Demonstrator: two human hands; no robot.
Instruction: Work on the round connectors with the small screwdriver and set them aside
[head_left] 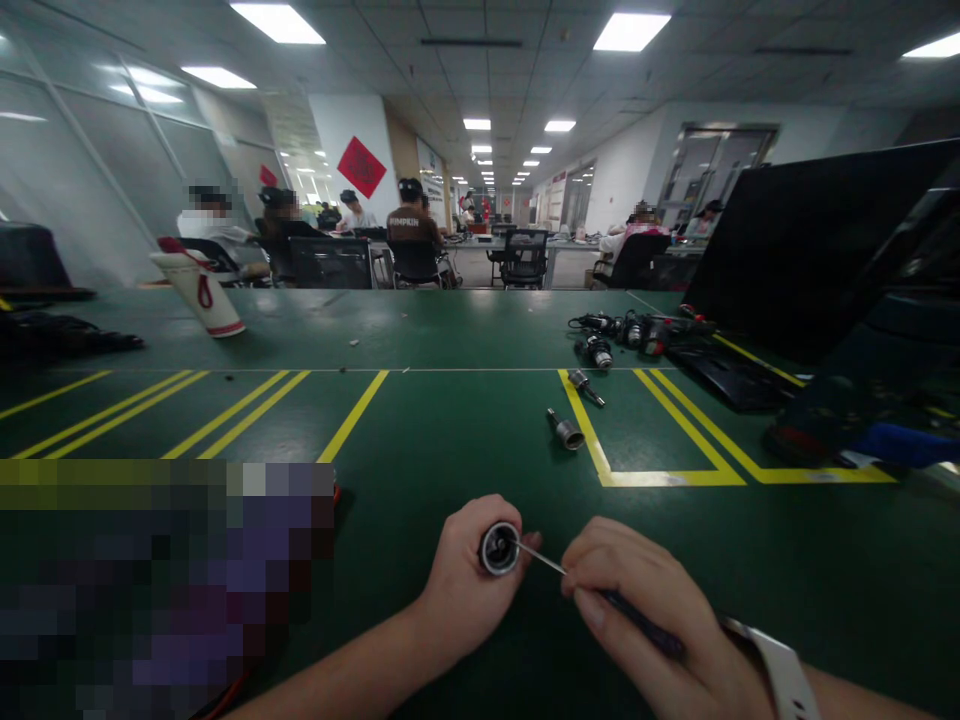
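Silver-rimmed cyl. (495, 569) in L hand (469, 575)

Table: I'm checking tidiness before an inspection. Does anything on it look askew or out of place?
One metal part lies just outside the yellow tape outline, while a second part sits at its edge. The cup appears to lean, though that may be lens distortion.

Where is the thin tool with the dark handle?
In the head view, the thin tool is in the right hand, low and right of centre, its tip at the open end of the round part held in the left hand.
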